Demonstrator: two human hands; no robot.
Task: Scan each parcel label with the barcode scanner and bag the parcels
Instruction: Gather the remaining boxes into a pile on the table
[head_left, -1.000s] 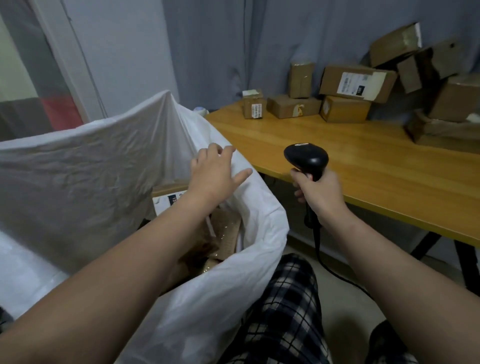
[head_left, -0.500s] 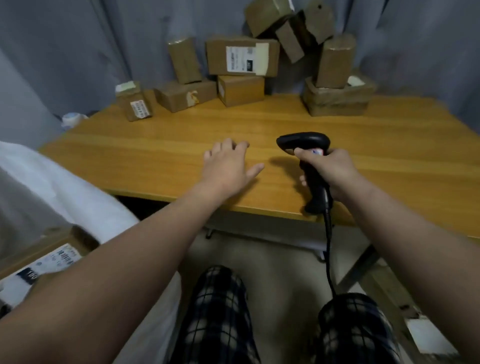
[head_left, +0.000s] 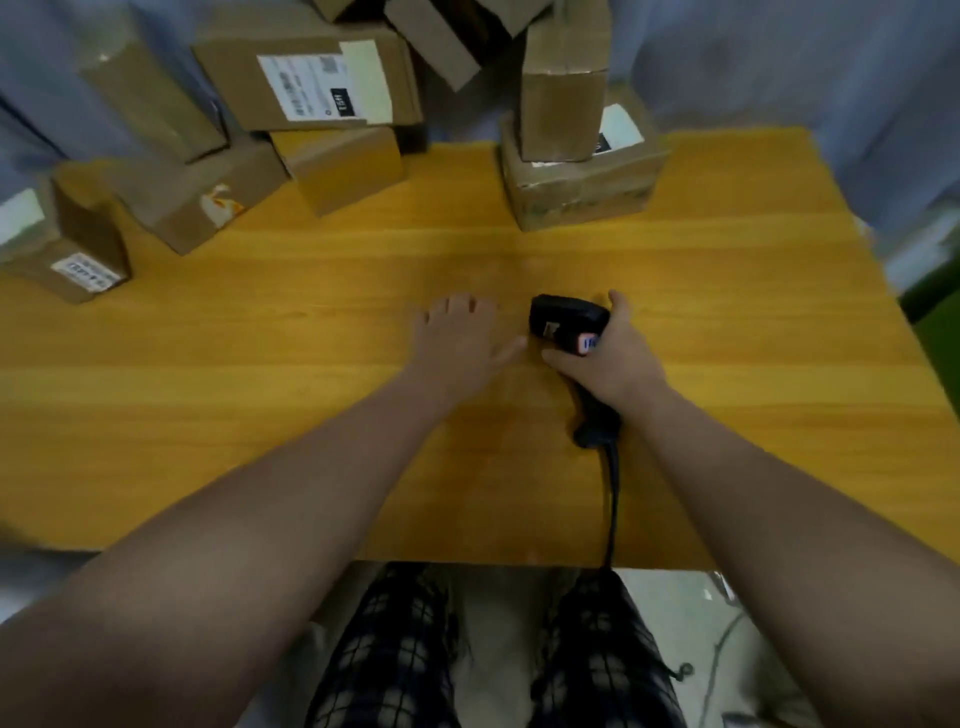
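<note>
Several parcels (head_left: 202, 202) sit along the far edge of the desk (head_left: 234, 374). None is in your hands, and the bag is out of view. Step in hand, as I read it: between parcels, reaching for one to scan.

Your left hand (head_left: 460, 345): empty, fingers straight and loosely spread, palm down over bare desk, well short of the boxes. Cannot tell whether it touches the wood.

Your right hand (head_left: 610, 364): wrapped round the handle of the barcode scanner (head_left: 563, 318), just beside the left hand. Scanner head points away from you, toward the boxes. Its cable (head_left: 614, 493) drops over the near desk edge.

Layout:
- Back left: large labelled box (head_left: 311, 78) on top of a plain box (head_left: 343, 166).
- Far left: small box (head_left: 67, 254), label on its near face.
- Back right: tall box (head_left: 563, 98) standing on a flat box (head_left: 582, 192).

Next move, my judgement: carry the left hand on to one box, draw it to mid-desk and turn its label toward the scanner. The back stack leans on itself, so pulling a lower box could tip the upper ones. Take a top or free-standing one. The flat box's label is partly covered by the tall box, so clear that first. Mind the cable.
</note>
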